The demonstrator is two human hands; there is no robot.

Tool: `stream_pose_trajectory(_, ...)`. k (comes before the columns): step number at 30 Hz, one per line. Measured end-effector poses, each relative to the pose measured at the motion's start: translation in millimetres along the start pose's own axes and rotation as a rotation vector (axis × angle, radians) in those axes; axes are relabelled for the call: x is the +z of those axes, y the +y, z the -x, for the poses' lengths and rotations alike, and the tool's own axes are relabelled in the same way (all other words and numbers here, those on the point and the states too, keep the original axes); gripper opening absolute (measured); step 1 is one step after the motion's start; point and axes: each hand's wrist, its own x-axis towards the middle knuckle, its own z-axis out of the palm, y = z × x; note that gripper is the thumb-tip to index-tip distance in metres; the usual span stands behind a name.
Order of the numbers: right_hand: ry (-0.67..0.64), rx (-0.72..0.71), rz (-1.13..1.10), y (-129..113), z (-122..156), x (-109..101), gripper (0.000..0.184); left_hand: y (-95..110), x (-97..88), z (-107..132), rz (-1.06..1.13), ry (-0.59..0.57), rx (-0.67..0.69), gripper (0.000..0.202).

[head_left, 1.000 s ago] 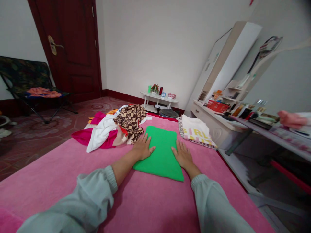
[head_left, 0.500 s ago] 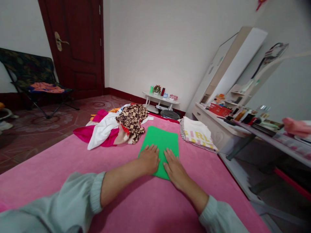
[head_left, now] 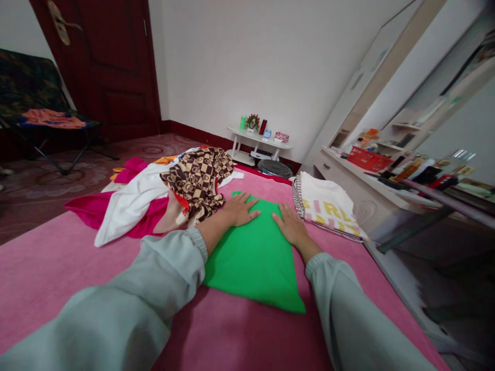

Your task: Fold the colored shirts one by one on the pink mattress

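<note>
A green folded garment (head_left: 255, 257) lies flat on the pink bed cover (head_left: 232, 330) in front of me. My left hand (head_left: 238, 210) rests flat on its far left part, fingers spread. On its far right edge lies my right hand (head_left: 291, 225), also flat with fingers stretched out. Neither hand grips anything. Part of the garment's left side is hidden under my left forearm.
To the left is a loose heap of clothes with a brown checked garment (head_left: 201, 178) and a white one (head_left: 131, 206). A folded white shirt (head_left: 327, 203) lies to the right. Beyond the right edge stands a dresser (head_left: 348, 178) with a red basket (head_left: 368, 158).
Both hands have moved forward to the garment's far end. The green garment now covers a larger area, its near edge closer to me. The view has tilted and moved nearer.
</note>
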Motion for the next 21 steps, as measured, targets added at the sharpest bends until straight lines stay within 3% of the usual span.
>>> stream_pose_trajectory(4, -0.006, 0.028, 0.020, 1, -3, -1, 0.075, -4, 3.7, -6, -0.002, 0.018, -0.021, 0.069)
stream_pose_trajectory(9, -0.006, 0.080, 0.035, -5, 16, -5, 0.074, 6, -1.2, 15, -0.020, 0.015, -0.079, 0.071)
stream_pose_trajectory(16, -0.024, 0.056, 0.044, -6, 64, -9, 0.066, 17, -6.8, 91, -0.013, 0.028, -0.062, 0.079)
stream_pose_trajectory(21, -0.009, 0.036, 0.157, -24, 70, -40, 0.050, 44, -16.1, 149, -0.121, 0.048, -0.144, 0.070)
